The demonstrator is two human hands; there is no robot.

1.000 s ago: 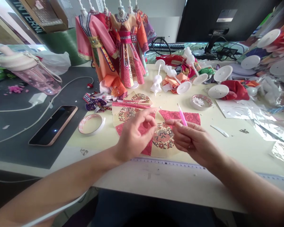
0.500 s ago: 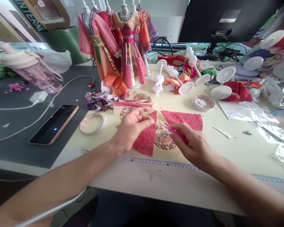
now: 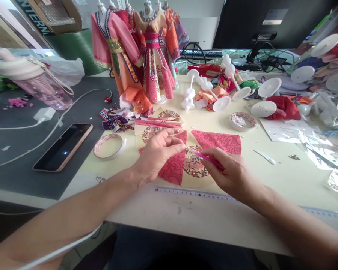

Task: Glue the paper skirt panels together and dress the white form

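My right hand (image 3: 227, 165) grips a slim pink pen-like tool (image 3: 207, 159), its pale tip pointing left. Facing that tip, the thumb and index finger of my left hand (image 3: 160, 152) are pinched together; whatever they hold is too small to make out. Below both hands a flat, fan-shaped piece of fabric (image 3: 171, 170) lies on the table, with deep pink patterned panels and a cream floral panel in the middle. Part of it is hidden by my hands. Beyond my left hand are more cream and pink fabric pieces (image 3: 149, 131).
Along the near edge runs a ruler (image 3: 195, 193). Tape rolls (image 3: 109, 147) (image 3: 242, 122) flank the fabric, and a phone (image 3: 63, 147) lies at left. Behind stand dressed doll figures (image 3: 153, 56); white doll stands (image 3: 222, 104) and cloth are at back right.
The pink tool's tip has moved slightly left, closer to my left fingertips. My left fingers have shifted a little to the right. The view has tilted slightly.
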